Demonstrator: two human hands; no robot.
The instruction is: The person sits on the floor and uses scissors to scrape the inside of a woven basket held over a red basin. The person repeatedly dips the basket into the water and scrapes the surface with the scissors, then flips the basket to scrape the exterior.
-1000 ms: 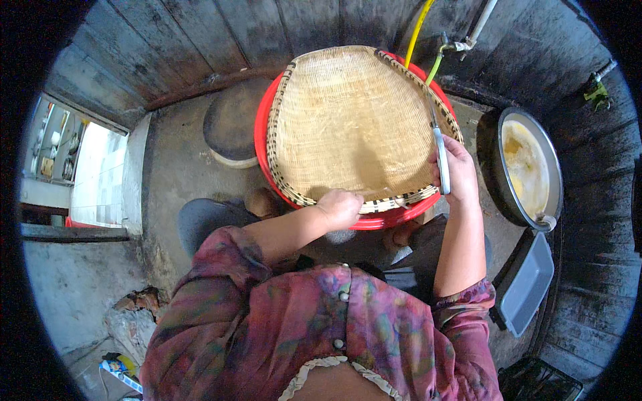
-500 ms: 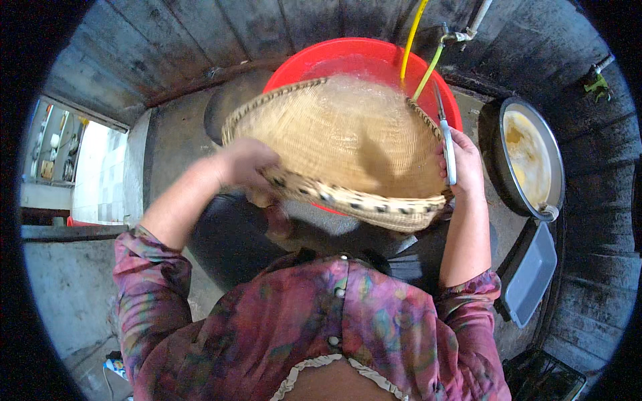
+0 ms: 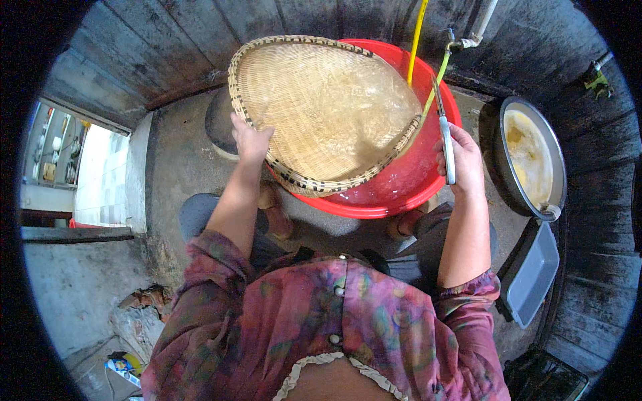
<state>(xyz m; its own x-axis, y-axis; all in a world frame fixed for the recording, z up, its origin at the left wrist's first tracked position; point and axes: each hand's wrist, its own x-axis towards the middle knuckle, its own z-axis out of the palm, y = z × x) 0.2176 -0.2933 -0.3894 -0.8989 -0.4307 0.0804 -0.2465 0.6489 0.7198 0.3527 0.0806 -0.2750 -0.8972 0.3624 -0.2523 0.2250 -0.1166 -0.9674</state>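
Observation:
A wide woven bamboo basket (image 3: 294,93) with a dark-checked rim is tipped over the red basin (image 3: 431,190), with water in its shallow hollow. My left hand (image 3: 251,139) grips the basket's near-left rim, thumb toward the inside. In my right hand (image 3: 465,157) is a pair of scissors (image 3: 447,144) with pale handles, blades pointing up and away beside the basin's right edge. Water shows in the part of the basin that the basket leaves uncovered.
A yellow hose (image 3: 417,40) and a green hose (image 3: 441,67) run from the wall tap (image 3: 453,44) toward the basin. At right stand a metal pan (image 3: 560,167) of cloudy yellowish liquid and a grey tray (image 3: 533,274). A dark round object (image 3: 217,123) sits behind my left hand.
The basket has moved up and to the left, uncovering the basin's near side. My left hand has gone forward with its rim. My right hand stays nearly in place with the scissors.

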